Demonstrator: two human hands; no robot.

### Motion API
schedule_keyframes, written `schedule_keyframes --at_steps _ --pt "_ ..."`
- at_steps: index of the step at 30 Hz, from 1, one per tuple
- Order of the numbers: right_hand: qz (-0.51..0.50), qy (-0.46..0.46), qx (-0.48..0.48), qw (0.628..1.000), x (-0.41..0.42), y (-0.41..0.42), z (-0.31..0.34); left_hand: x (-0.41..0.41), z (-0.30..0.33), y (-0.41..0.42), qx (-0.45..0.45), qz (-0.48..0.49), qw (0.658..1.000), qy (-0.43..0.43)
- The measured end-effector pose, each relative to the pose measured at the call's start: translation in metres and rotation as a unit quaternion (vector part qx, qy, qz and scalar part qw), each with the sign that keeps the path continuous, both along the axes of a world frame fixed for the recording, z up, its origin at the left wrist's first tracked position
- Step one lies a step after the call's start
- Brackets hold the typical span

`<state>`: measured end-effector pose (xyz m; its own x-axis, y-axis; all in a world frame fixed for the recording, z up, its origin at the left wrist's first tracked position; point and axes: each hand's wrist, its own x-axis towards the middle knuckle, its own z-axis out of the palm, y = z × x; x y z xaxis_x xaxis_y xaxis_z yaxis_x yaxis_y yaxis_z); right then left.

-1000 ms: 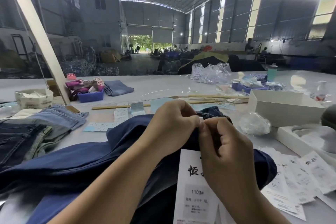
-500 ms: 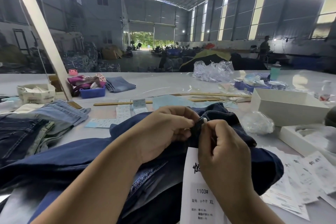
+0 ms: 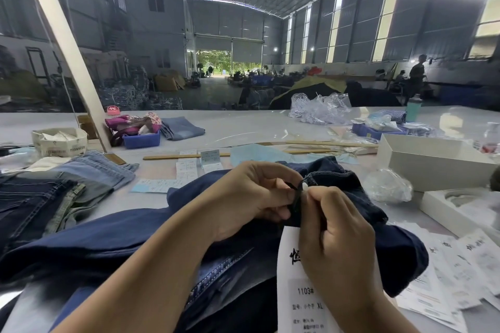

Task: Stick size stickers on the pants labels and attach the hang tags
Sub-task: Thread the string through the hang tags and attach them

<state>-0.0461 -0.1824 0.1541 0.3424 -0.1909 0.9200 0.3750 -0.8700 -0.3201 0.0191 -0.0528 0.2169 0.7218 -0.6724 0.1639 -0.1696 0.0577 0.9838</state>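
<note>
Since the earlier frame a small white plastic fastener tip [image 3: 304,185] has come clear between the hands, and the dark blue denim pants [image 3: 130,246] have bunched a little higher. The right hand [image 3: 338,227] pinches that tip with curled fingers; the white paper hang tag [image 3: 300,292] (marked 1103#, XL) hangs just below it. The left hand [image 3: 254,197], touching the right, grips a fold of the pants. Beyond the pants lies a white cardboard box [image 3: 433,167].

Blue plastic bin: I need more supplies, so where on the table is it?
In the head view the blue plastic bin sits far left on the table, between the white carton and folded light jeans.
</note>
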Motion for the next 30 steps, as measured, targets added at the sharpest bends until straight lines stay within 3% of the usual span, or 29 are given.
schedule_keyframes --at_steps 8,15,22,30 --pt "-0.038 0.007 -0.014 0.999 0.000 -0.002 -0.002 -0.003 -0.001 -0.006 0.068 0.033 0.993 -0.094" --pt "-0.037 0.042 0.000 0.998 -0.002 0.000 0.006 -0.010 -0.008 -0.011 0.141 0.107 0.953 -0.245" --pt "0.009 0.018 0.021 1.000 -0.005 -0.001 0.019 -0.012 -0.010 -0.015 0.015 0.176 0.973 -0.146" --pt "0.039 -0.023 0.045 0.998 -0.010 -0.004 0.029 -0.022 0.004 -0.022 -0.103 0.196 0.972 -0.085"
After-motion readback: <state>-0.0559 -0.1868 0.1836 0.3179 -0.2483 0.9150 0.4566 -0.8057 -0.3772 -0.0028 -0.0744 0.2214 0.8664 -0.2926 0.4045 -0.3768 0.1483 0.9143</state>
